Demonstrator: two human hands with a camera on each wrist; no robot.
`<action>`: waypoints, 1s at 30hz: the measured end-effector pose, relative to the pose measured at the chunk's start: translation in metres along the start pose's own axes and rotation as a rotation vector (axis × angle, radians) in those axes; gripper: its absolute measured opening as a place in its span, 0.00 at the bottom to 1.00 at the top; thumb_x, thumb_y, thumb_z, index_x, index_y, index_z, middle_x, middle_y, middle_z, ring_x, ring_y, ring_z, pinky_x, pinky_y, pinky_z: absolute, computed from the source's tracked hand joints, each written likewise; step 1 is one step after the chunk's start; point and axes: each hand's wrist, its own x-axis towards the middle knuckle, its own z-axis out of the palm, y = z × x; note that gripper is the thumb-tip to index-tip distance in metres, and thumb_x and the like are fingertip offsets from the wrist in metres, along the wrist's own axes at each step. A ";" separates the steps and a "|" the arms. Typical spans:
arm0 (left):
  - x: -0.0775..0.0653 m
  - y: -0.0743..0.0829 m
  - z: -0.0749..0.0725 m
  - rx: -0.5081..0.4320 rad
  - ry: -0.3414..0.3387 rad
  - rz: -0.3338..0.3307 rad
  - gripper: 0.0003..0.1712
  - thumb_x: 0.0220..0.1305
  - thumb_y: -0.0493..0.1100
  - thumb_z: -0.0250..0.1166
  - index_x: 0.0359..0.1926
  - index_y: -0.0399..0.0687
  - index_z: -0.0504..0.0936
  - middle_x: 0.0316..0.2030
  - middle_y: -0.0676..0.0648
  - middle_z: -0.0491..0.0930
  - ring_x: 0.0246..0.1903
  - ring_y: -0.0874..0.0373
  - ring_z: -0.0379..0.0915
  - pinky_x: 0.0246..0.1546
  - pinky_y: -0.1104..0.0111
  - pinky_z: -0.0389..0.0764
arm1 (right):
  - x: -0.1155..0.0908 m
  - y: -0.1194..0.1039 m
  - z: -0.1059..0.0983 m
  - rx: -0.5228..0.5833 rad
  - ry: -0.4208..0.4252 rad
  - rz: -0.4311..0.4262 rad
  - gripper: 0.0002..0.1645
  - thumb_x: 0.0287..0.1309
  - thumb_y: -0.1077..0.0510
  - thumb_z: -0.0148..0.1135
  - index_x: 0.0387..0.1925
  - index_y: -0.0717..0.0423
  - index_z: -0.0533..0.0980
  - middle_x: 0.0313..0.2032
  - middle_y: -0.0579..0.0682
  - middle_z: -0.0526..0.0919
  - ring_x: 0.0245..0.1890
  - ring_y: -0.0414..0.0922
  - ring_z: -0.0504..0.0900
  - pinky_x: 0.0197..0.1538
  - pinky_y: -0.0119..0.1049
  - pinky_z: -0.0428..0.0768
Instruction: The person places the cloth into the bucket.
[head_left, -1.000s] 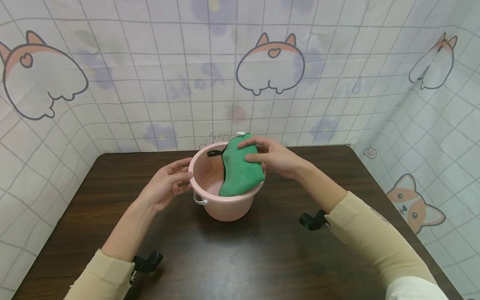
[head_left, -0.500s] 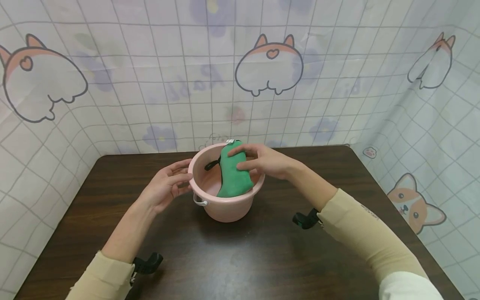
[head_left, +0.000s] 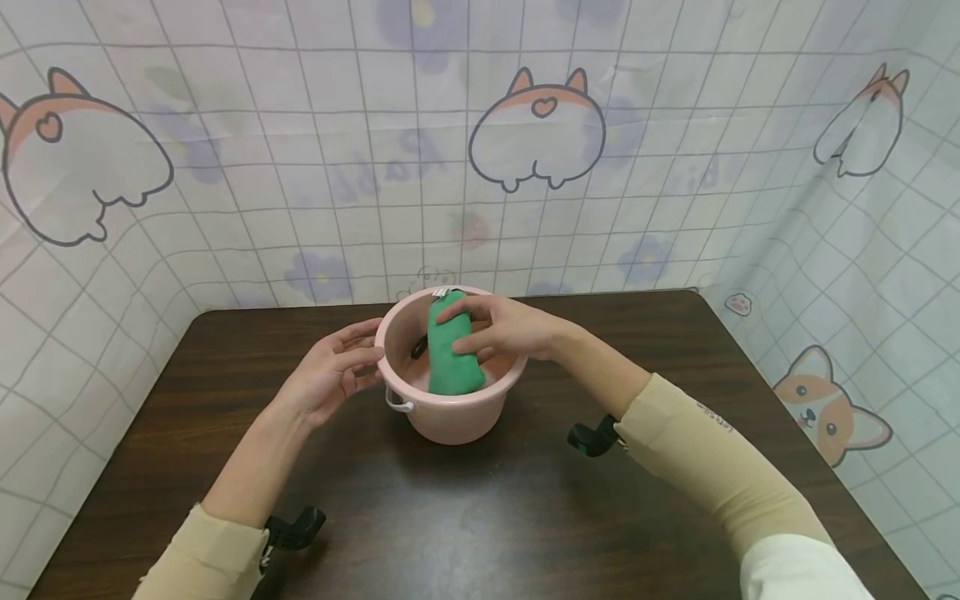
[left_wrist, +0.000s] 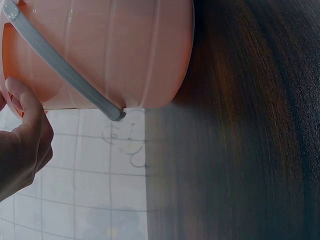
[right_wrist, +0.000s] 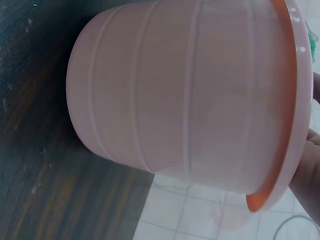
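A pale pink plastic bucket (head_left: 454, 419) stands upright on the dark table. My left hand (head_left: 330, 367) holds its left rim; in the left wrist view the thumb (left_wrist: 25, 95) lies at the rim, above the grey handle (left_wrist: 65, 67). Inside the bucket's mouth, my right hand (head_left: 510, 327) grips a soft green cloth pad (head_left: 447, 367) with a black loop (head_left: 419, 347) and a white tag. The pad stands on end, its lower part within the bucket. A bristly green edge (right_wrist: 312, 47) shows past the rim in the right wrist view.
The dark wood-grain table (head_left: 465, 533) spreads around the bucket. Behind it and at both sides hangs a white gridded curtain (head_left: 315, 167) with cartoon corgis. Black wrist cameras (head_left: 296, 528) jut from both sleeves over the table.
My right hand has moved left and slightly down with the green pad, taking it deeper into the bucket and turning it more edge-on. The left hand and the bucket have stayed in place.
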 end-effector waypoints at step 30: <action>-0.003 -0.001 -0.004 0.019 0.013 0.000 0.35 0.74 0.33 0.61 0.76 0.34 0.57 0.56 0.42 0.75 0.43 0.59 0.81 0.45 0.66 0.83 | -0.005 -0.003 0.005 0.055 0.043 -0.051 0.32 0.65 0.66 0.68 0.67 0.65 0.69 0.64 0.63 0.74 0.56 0.68 0.80 0.57 0.57 0.80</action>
